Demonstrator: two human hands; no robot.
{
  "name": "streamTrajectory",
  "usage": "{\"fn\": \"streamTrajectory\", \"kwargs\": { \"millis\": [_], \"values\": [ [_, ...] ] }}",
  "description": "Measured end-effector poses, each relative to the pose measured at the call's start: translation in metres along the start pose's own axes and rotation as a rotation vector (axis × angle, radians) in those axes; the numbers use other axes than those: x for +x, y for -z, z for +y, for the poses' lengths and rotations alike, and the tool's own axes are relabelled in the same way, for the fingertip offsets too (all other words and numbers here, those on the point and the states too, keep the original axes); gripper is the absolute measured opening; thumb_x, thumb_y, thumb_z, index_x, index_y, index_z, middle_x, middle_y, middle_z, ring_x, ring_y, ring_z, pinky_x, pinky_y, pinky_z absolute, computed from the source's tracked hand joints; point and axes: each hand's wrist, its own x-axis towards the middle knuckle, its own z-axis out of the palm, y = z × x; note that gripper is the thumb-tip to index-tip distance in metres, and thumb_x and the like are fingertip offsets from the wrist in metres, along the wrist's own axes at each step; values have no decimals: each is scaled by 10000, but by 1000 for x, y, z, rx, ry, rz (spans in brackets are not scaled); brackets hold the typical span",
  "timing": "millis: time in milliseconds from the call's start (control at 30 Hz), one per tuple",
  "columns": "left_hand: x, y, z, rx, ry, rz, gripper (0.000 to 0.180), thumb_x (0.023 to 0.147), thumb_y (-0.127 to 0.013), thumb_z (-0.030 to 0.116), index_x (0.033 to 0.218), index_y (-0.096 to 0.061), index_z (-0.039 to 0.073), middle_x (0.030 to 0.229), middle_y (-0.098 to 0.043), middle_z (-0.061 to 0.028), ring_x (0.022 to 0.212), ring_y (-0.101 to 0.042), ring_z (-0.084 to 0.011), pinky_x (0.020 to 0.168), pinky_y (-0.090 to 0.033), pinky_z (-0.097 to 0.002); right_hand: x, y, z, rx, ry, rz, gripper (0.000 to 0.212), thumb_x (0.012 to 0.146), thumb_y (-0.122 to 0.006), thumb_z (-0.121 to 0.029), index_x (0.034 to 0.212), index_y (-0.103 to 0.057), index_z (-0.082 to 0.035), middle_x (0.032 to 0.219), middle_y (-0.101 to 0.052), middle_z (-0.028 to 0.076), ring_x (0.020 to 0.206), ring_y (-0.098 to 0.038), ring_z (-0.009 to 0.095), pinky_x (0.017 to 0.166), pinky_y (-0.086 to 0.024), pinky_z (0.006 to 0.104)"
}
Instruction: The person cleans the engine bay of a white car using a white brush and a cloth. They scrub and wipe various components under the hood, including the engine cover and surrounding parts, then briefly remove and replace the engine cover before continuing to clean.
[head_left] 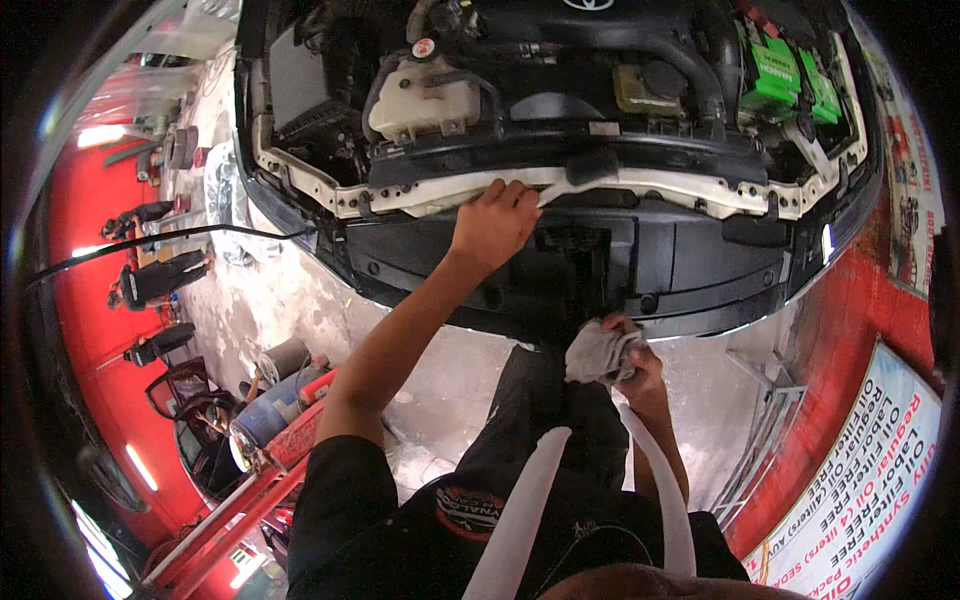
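Over the front crossmember of an open engine bay, my left hand (497,222) is closed around the pale handle of a brush (592,172). The brush's dark bristle end points right, against the pale metal crossmember (690,187). Lower down, by the front edge of the black plastic panel (715,265), my right hand (645,368) grips a crumpled grey rag (602,352). Behind the crossmember sit a whitish fluid tank (425,100) with a round cap and a second yellowish reservoir (645,90).
A green battery (775,75) stands at the bay's right and a black box (305,80) at its left. A dark hose (170,235) runs in from the left. Left of me are a red metal frame (250,480) and a blue drum (275,408). Several people stand farther off left.
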Motion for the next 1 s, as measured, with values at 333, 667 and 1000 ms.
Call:
{"fn": "streamTrajectory", "kwargs": {
  "millis": [333,667,1000],
  "values": [
    [98,13,-181,209,388,558,384,932,-674,393,1116,-682,56,1090,-642,-220,1032,-603,-457,856,-492,-574,62,-46,-93,-141,311,276,610,979,-718,-208,1496,-408,-112,1286,-623,118,1174,-649,257,876,-632,431],
    [128,6,-238,113,641,279,665,962,-578,626,1171,-688,4,1301,-565,-262,1187,-590,-452,991,-491,-542,269,-107,-209,-916,836,428,329,944,-762,-93,1235,-608,-92,1149,-635,29,1078,-593,137,927,-493,288],
    [153,20,-238,69,602,189,694,874,-694,627,1154,-651,-6,1176,-649,-233,1129,-618,-444,941,-490,-539,610,-122,-342,-1982,1498,385,466,912,-668,-207,1373,-600,-193,1485,-556,73,1350,-543,354,1125,-483,458]
  ]
}}
